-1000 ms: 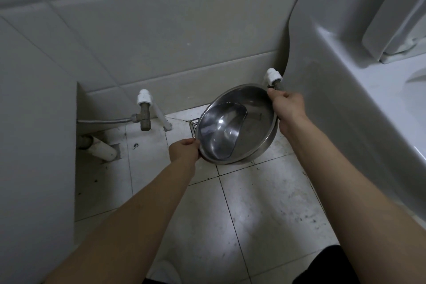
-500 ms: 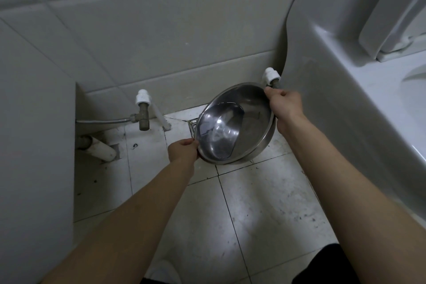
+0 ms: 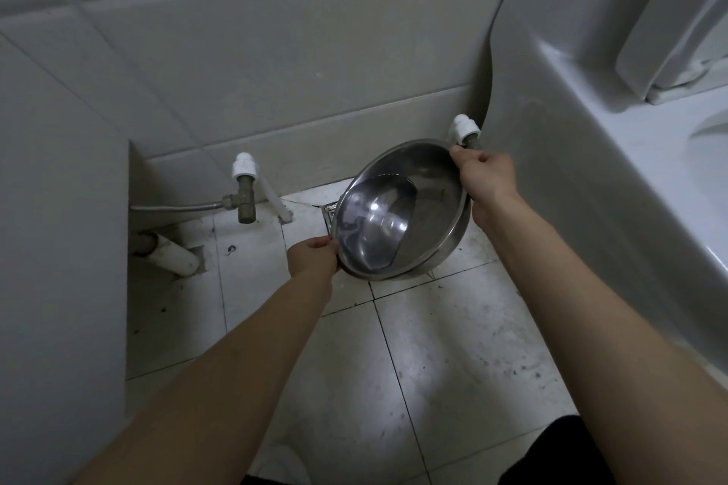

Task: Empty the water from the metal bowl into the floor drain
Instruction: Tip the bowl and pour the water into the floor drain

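Metal bowl (image 3: 429,189) is held in the air right over the floor drain (image 3: 329,213) and covers most of it; only a corner of the grate shows past the bowl's left rim. Bowl tips down-left twd the drain, w/ water (image 3: 374,224) pooled against the low side; can't tell if any spills. L hand (image 3: 313,258) grips the low rim just nearer than the drain, thumb on top. R hand (image 3: 486,177) grips the high rim, beyond & right of the drain. Vs 0.5 s ago almost nothing differs: same grips, same spot. Vs 1 s ago the tilt is a touch steeper. Brass valve (image 3: 244,197) sits well left of the drain.
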The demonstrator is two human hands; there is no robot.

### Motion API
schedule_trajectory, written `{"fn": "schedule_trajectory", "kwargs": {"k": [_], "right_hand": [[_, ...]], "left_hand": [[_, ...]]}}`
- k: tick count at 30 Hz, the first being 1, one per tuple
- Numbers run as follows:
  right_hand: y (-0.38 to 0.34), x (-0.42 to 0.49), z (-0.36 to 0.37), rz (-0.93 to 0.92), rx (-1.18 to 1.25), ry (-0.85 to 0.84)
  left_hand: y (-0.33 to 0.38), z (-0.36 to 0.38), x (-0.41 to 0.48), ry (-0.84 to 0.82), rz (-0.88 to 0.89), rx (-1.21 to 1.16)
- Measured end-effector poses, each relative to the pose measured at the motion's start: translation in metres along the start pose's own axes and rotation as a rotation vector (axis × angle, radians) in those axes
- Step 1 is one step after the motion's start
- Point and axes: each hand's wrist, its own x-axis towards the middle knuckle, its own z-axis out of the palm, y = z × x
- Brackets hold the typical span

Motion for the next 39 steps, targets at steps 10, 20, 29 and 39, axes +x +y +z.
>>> {"fn": "schedule_trajectory", "kwargs": {"k": [10, 20, 29, 39], "right_hand": [[0.0009, 0.0004, 0.0011, -0.008, -0.020, 0.001], [0.0007, 0.0008, 0.0043, -0.010, -0.016, -0.021], [0.0005, 0.0033, 0.0035, 0.001, -0.011, -0.008], [-0.0007, 0.0032, 0.0032, 0.021, -0.019, -0.023]], "left_hand": [[-0.0006, 0.0012, -0.0001, 0.003, 0.013, 0.028], [-0.0012, -0.0012, 0.0019, 0.009, 0.007, 0.021], [-0.0015, 0.0015, 0.0018, 0.015, 0.000, 0.011], [-0.0023, 0.0043, 0.0014, 0.011, 0.000, 0.012]]}}
